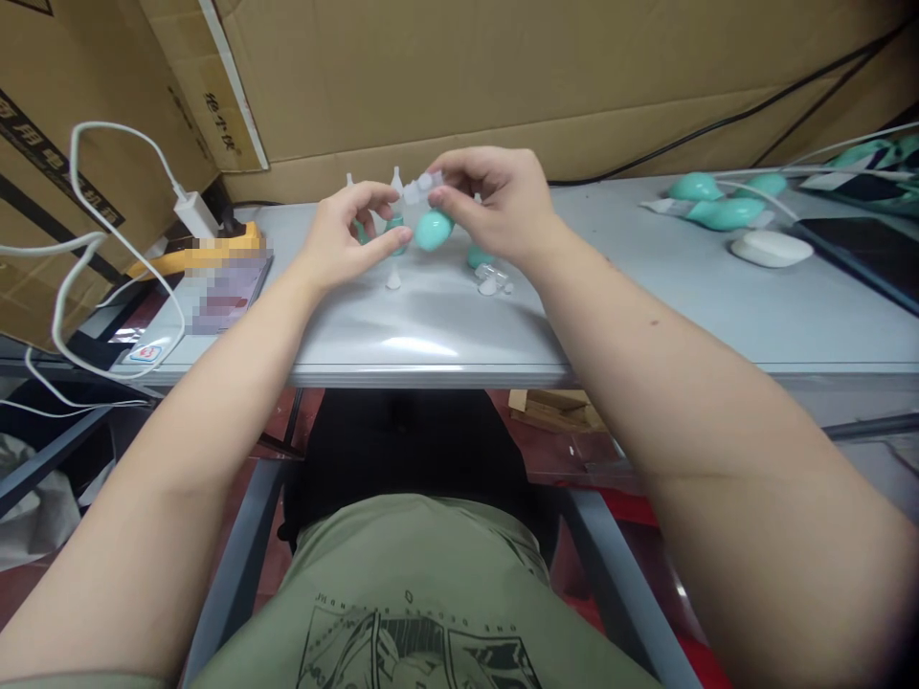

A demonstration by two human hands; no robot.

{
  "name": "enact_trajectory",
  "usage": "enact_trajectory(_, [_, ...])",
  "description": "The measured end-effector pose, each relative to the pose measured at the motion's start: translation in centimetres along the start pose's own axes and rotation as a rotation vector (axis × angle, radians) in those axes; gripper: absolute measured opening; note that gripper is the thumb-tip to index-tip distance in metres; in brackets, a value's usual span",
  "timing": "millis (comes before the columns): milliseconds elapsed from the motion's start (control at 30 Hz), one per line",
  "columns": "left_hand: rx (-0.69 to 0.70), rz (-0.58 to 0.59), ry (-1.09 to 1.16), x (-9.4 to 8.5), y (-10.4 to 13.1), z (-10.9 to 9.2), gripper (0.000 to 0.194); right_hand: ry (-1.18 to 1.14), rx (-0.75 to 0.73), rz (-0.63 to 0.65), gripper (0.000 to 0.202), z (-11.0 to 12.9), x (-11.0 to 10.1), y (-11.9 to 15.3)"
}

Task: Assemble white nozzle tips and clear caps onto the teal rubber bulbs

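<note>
Desk work, both bare hands up and close together over the far middle of the desk.

Step in hand, as judged: handling a teal bulb and the translucent fitting at its far end. Whether the two are being joined, parted or just turned over, cannot tell. The next move would seem to call for a steady grip on the bulb, with the other hand free to line up or work the fitting.

Right hand: closed in a pinch, thumb at the bulb's far end, fingers curled behind the fitting. Bulb appears raised off the desk, rounded end pointing near and left.

Left hand: partly open, fingers bent, clear gap between thumb and fingers. Thumb tip just beside the bulb; contact unclear. Nothing seen firmly held.

Around them: small teal bottle with a pale nozzle upright beyond the left hand, partly hidden. White cone on the near side. Clear small parts near the right wrist. More teal bulbs at far right, left of a dark tablet-like slab.
</note>
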State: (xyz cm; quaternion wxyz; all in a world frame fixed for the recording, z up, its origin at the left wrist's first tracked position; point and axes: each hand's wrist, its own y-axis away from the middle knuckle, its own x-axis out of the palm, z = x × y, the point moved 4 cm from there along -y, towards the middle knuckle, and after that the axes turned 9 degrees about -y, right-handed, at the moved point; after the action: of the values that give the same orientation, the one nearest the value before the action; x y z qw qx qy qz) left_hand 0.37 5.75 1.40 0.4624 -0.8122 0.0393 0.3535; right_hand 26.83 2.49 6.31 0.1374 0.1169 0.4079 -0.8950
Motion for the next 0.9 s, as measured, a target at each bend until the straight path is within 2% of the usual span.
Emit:
enact_trajectory(100, [-0.020,0.026,0.056,0.5,-0.3,-1.5,0.107,-0.114,0.007,-0.049,0.031,0.1,0.8,0.1])
enact_trajectory(233, [-0.082,0.050,0.141,2.0,-0.7,-2.5,0.078,-0.179,0.027,-0.049,0.031,0.0,2.0,0.2])
enact_trajectory(367, [-0.164,0.064,0.148,2.8,-1.0,-1.8,0.048,-0.168,0.024,-0.061,0.035,-0.2,2.7,0.2])
enact_trajectory(500, [-0.190,0.016,-0.030,1.4,-1.0,-0.8,0.027,-0.163,-0.036,-0.109,0.048,0.2,1.9,0.2])
enact_trajectory(600, [-0.119,-0.076,-0.148,-0.5,-0.7,0.0,0.027,-0.072,-0.025,-0.078,0.048,0.7,0.5,0.4])
enact_trajectory(700, [-0.102,-0.124,-0.172,-1.8,-0.5,1.2,0.027,-0.039,0.085,0.119,0.037,0.9,0.0,0.7])
enact_trajectory(767, [-0.096,-0.108,-0.168,-2.0,-0.3,1.8,0.031,-0.039,0.116,0.210,0.031,1.0,0.1,1.0])
enact_trajectory(900, [-0.076,-0.057,-0.153,-1.6,-0.2,1.5,0.039,-0.017,0.150,0.233,0.027,1.4,0.4,1.1])
